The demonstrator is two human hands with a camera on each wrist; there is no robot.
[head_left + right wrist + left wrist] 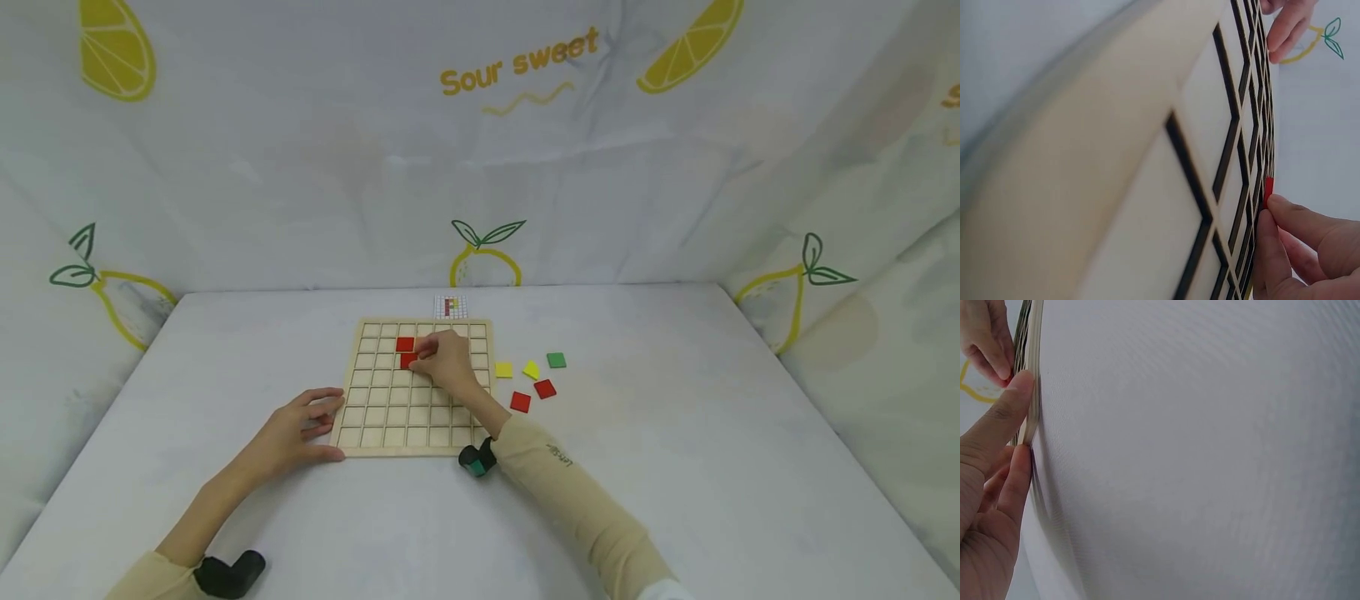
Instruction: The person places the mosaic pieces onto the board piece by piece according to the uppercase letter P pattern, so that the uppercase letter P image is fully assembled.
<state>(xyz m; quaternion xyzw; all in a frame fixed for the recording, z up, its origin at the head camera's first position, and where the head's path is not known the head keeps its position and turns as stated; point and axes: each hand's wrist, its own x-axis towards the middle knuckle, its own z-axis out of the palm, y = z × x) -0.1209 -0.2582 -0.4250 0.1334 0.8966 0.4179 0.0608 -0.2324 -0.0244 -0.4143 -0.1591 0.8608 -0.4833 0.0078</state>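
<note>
Head view: a red tile (pixel 408 361), flat and square-cornered, is located over the upper-middle area of the grid board (pixel 394 437). Visible sides run roughly along the board's grooves; the fingers cover part of the tile, so its long axis cannot be told. The right wrist view presents it nearly edge-on, as a thin strip. Whether it is seated in a cell cannot be determined.

Right hand (pixel 450 363): thumb and fingertips pinch the red tile above the board. Left hand (pixel 296 429): fingers relaxed and extended, touching the board's left edge, thumb at its near-left corner.

Board: pale wood, plain border, square cells divided by dark grooves; side edges point away from the person. A second red square (pixel 405 343) lies on the board, just beyond the held tile.

Beyond the board's far edge: a printed grid card (pixel 451 307). Right of the board: a yellow square (pixel 504 370), a wedge-like yellow piece (pixel 532 369), a green tile (pixel 557 360) and two loose red tiles (pixel 521 402). Beneath the board: a white bench (pixel 675 467).
</note>
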